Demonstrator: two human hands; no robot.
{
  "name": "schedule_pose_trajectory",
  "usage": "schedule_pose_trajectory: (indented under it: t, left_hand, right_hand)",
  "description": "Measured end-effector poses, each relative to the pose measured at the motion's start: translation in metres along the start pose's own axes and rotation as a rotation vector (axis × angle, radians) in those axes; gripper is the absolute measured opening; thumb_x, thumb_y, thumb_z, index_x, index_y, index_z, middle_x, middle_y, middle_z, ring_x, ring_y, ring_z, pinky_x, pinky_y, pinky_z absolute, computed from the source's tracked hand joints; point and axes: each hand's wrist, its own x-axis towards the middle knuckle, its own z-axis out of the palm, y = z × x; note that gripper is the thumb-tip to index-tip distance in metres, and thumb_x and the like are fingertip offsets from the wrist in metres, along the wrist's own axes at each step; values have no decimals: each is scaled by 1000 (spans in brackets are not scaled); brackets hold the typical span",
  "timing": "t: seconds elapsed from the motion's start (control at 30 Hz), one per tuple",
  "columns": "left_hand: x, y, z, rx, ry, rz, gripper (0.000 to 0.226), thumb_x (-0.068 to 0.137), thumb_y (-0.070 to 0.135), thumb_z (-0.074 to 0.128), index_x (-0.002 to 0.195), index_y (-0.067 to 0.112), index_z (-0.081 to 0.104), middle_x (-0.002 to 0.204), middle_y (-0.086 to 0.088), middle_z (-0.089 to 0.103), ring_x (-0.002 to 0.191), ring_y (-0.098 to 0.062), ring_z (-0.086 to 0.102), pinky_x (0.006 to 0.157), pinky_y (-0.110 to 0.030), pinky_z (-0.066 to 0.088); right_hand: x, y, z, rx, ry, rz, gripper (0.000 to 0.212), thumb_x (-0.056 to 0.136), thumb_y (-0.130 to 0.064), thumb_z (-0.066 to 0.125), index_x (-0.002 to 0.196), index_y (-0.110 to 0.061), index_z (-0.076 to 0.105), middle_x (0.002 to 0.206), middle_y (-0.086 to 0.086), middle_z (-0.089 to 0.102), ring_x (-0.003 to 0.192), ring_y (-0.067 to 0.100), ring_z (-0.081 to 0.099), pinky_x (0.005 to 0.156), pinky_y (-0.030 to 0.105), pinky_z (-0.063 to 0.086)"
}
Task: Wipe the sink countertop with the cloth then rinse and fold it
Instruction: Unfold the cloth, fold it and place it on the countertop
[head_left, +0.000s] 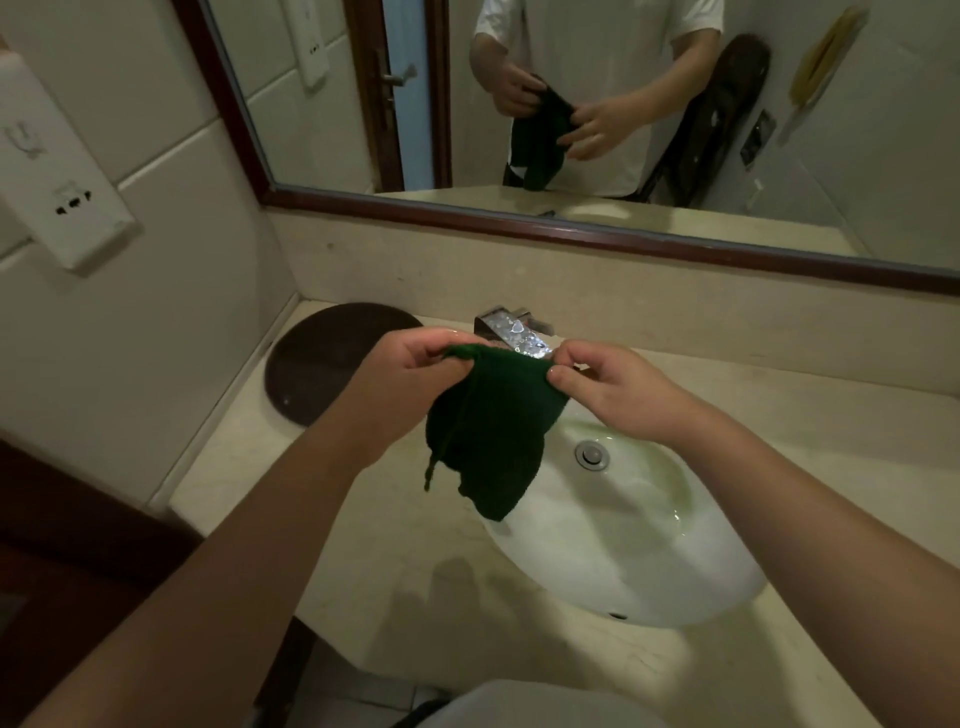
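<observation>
A dark green cloth (488, 426) hangs in the air over the left rim of the white oval sink (639, 551). My left hand (400, 374) pinches its upper left corner and my right hand (618, 389) pinches its upper right corner. The cloth droops down between them, its lower end over the basin. Around the sink lies the beige stone countertop (395, 587). A wet chrome faucet (511, 330) stands just behind the cloth.
A dark round lid (322, 358) lies on the countertop at the back left. A framed mirror (571, 104) spans the wall behind, above a stone backsplash. A white wall dispenser (57, 176) hangs at left. The counter's front edge curves near my body.
</observation>
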Motion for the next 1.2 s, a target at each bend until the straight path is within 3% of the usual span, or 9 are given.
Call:
schedule_pose_trajectory:
  t: [0.2,0.33,0.5,0.67,0.83,0.93,1.03,1.1,1.2]
  left_hand:
    - [-1,-3,-24,153,73,6,26,91,-5,54,100,10,73,94,-5,74,87,-9,70,76,-15,54]
    - [-2,-8,-31,197,116,-32,26,91,-6,51,98,9,72,90,-3,72,80,-1,68,70,-11,52]
    - [-9,-22,-29,290,123,0,15,84,21,71,97,17,65,83,4,65,72,-4,62,61,-15,50]
    - [-5,-35,-40,427,228,60,20,84,8,69,96,21,59,82,11,59,65,6,56,59,-10,45]
    - [8,-42,-78,168,335,-20,22,83,8,72,97,23,67,78,9,65,65,3,60,73,-21,52]
    - [-1,-49,-91,267,369,34,17,80,6,75,87,20,69,78,7,67,65,4,61,68,-15,53]
    - [-29,-73,-86,334,266,44,18,78,10,74,87,24,68,95,6,68,84,1,64,78,-14,52]
    - [-55,-103,-78,419,169,-19,27,78,12,74,82,36,62,106,11,67,97,2,61,86,-11,46]
    - [-101,-157,-65,401,118,-85,41,75,2,75,77,39,57,107,10,69,104,-2,61,96,-30,50]
  right_hand:
    - [8,-23,-10,-189,86,-70,28,86,-36,65,76,-11,58,70,9,62,61,18,52,58,30,43]
    - [16,-35,-4,-240,100,-109,28,83,-39,68,74,-16,56,63,-2,55,56,8,44,51,21,36]
    - [23,-47,4,-274,77,-138,24,85,-39,67,78,-19,55,69,0,58,61,10,49,54,22,38]
    - [39,-51,10,-279,46,-87,21,83,-41,69,103,-38,60,88,-4,67,77,11,63,66,26,48]
    - [70,-64,16,-514,74,-111,20,89,-36,64,104,-23,70,93,-2,70,83,15,60,69,25,40]
    - [66,-66,28,-571,101,-145,19,90,-38,62,104,-27,69,91,-4,70,78,15,58,65,25,37]
    - [45,-47,61,-621,159,-198,20,87,-42,64,101,-30,71,88,-3,73,78,22,65,63,27,39]
    - [24,-28,93,-645,81,-188,21,87,-45,63,102,-32,70,88,-4,75,78,23,68,61,27,42]
    - [-11,0,141,-632,-140,-166,24,87,-49,59,103,-34,69,89,-5,75,81,22,70,61,29,45]
